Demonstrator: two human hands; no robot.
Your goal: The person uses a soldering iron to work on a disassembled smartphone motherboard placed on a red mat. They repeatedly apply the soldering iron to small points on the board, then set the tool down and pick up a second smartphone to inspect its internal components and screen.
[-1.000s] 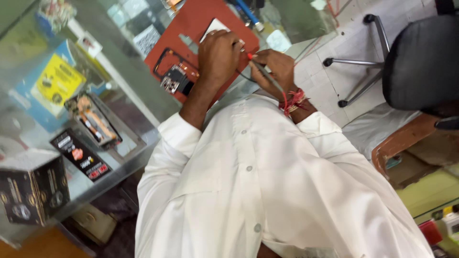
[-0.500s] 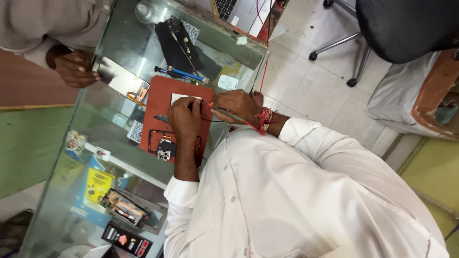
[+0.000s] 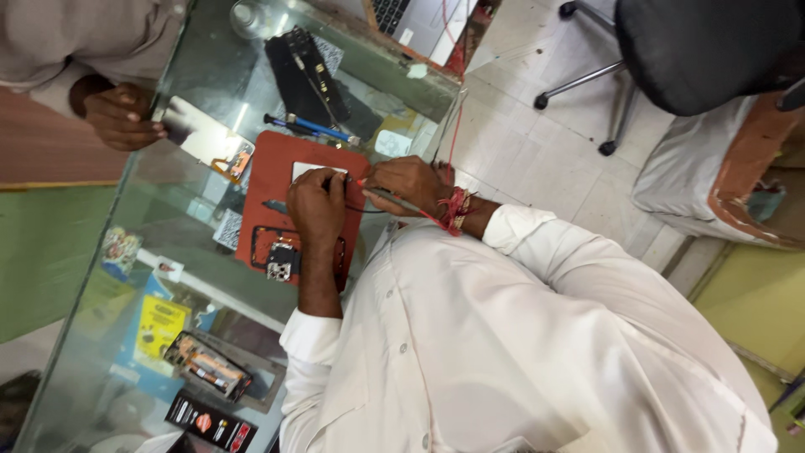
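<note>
Glass counter [image 3: 168, 226], red mat [image 3: 272, 184] on top. Far left, another person's hand [image 3: 122, 116] rests at the counter edge beside a phone [image 3: 201, 138]. On the mat: opened phone back [image 3: 289, 252], camera module exposed, apparently set aside. Left hand [image 3: 316, 208] pinches down on a small white part [image 3: 314, 170] at the mat's top edge. Right hand [image 3: 408, 184] grips a red-tipped tool [image 3: 381, 195], tip close to that part. Work looks mid-way: disassembly done, reassembly not begun.
</note>
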